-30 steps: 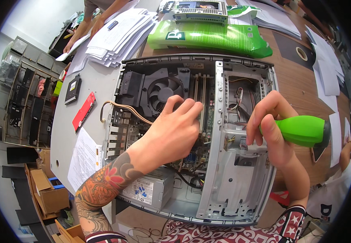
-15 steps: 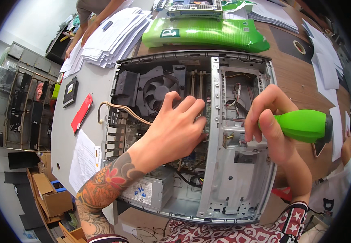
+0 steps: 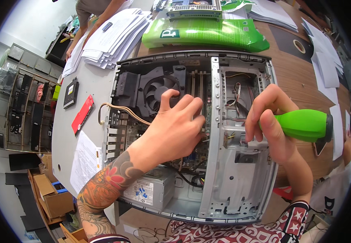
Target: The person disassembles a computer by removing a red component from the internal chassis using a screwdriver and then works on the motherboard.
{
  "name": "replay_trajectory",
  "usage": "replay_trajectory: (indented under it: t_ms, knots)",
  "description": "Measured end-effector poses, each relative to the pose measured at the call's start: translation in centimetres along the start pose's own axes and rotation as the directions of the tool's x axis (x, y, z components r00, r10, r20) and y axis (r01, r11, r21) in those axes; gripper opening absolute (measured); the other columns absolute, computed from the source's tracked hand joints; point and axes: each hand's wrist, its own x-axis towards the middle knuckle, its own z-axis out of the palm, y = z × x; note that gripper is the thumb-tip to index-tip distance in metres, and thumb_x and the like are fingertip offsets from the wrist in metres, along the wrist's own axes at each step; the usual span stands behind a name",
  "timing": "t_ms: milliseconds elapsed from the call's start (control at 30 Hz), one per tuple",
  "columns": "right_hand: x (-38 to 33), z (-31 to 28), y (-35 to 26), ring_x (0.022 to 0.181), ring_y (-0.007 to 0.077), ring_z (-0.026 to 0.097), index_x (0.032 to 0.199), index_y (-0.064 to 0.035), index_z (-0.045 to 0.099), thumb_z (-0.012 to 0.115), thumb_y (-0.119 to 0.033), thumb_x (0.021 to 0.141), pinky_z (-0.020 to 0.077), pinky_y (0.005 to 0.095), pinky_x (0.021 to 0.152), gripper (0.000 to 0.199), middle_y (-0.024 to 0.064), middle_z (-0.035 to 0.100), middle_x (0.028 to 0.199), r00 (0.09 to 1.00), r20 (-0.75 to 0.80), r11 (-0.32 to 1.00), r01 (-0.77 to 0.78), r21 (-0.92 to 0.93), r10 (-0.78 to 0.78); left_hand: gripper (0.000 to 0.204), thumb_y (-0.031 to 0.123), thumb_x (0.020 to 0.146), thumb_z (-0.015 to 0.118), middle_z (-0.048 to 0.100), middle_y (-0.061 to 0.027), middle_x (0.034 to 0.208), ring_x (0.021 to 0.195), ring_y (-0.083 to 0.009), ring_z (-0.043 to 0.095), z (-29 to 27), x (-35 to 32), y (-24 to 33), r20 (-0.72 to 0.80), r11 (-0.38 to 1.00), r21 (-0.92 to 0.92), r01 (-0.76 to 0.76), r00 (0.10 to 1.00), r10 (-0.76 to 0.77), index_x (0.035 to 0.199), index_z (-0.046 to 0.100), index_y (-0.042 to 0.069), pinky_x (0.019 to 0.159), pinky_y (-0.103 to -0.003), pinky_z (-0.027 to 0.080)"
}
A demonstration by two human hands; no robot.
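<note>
An opened desktop computer case lies flat in front of me. My left hand reaches into it with bent fingers, over the motherboard beside the memory slots. Its fingertips are hidden, so what they grip or touch does not show. Just above and left of that hand sits a black cooling fan. Over the metal drive bay on the right, my right hand is closed around a screwdriver with a thick green handle. The handle's dark end points right; its shaft is out of sight.
A silver power supply fills the case's near left corner. Behind the case lie a green plastic package and paper stacks. A red packet and a black drive are on the left. Another person's arm shows top left.
My left hand has shifted very slightly inside the case, its fingers a little left. My right hand and the screwdriver are practically still.
</note>
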Motion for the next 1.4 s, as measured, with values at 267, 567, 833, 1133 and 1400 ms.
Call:
replay_trajectory:
  t_ms: [267, 567, 833, 1133, 1400]
  knots:
    - [0.0, -0.1, -0.2, 0.063, 0.0068, 0.058, 0.093, -0.0034, 0.052, 0.064, -0.037, 0.097, 0.0444, 0.0217, 0.057, 0.036, 0.0024, 0.06, 0.072, 1.0, 0.015, 1.0, -0.022, 0.006, 0.022, 0.028, 0.007, 0.07, 0.072, 0.055, -0.0074, 0.105, 0.109, -0.0242, 0.054, -0.3, 0.0, -0.2, 0.089, 0.999, -0.023, -0.022, 0.996, 0.024, 0.098, 0.067, 0.007, 0.105, -0.053, 0.026]
    - [0.0, -0.2, 0.0, 0.062, 0.0069, 0.058, 0.093, -0.0036, 0.052, 0.063, -0.037, 0.098, 0.0441, 0.0217, 0.057, 0.036, 0.0028, 0.061, 0.071, 1.0, 0.016, 1.0, -0.017, -0.024, 0.018, 0.032, 0.0, 0.066, 0.07, 0.055, -0.0043, 0.103, 0.107, -0.0224, 0.054, 0.2, -0.1, -0.2, 0.056, 0.998, -0.026, -0.061, 0.996, 0.063, 0.097, 0.068, 0.009, 0.104, -0.055, 0.026]
    - [0.2, -0.1, 0.6, 0.059, 0.0063, 0.055, 0.092, -0.0038, 0.052, 0.061, -0.038, 0.099, 0.0404, 0.0212, 0.055, 0.036, 0.0018, 0.06, 0.067, 0.999, 0.023, 0.997, 0.045, -0.062, -0.044, 0.02, 0.002, 0.064, 0.07, 0.053, -0.005, 0.1, 0.105, -0.0229, 0.053, 0.3, -0.3, -0.4, 0.013, 0.997, -0.039, -0.074, 0.997, 0.075, 0.083, 0.067, 0.008, 0.102, -0.055, 0.03]
    - [0.0, -0.5, 0.4, 0.059, 0.0054, 0.055, 0.091, -0.0047, 0.051, 0.062, -0.034, 0.099, 0.0401, 0.0204, 0.054, 0.032, 0.0008, 0.059, 0.066, 0.999, 0.035, 0.999, 0.037, -0.019, -0.037, 0.027, 0.006, 0.067, 0.071, 0.056, -0.0108, 0.107, 0.113, -0.0288, 0.052, -0.9, -0.3, -1.1, 0.125, 0.998, -0.041, -0.052, 0.991, 0.057, 0.093, 0.063, 0.006, 0.102, -0.048, 0.034]
    - [0.0, -0.3, -0.2, 0.061, 0.0051, 0.055, 0.091, -0.0035, 0.053, 0.066, -0.033, 0.097, 0.0429, 0.0213, 0.055, 0.033, 0.0013, 0.06, 0.069, 0.999, 0.018, 0.999, -0.034, -0.003, 0.034, 0.025, 0.005, 0.068, 0.069, 0.055, -0.0098, 0.105, 0.112, -0.0285, 0.052, -0.9, -0.1, -0.9, 0.137, 0.999, 0.007, -0.032, 0.99, 0.031, 0.091, 0.061, 0.006, 0.1, -0.047, 0.035]
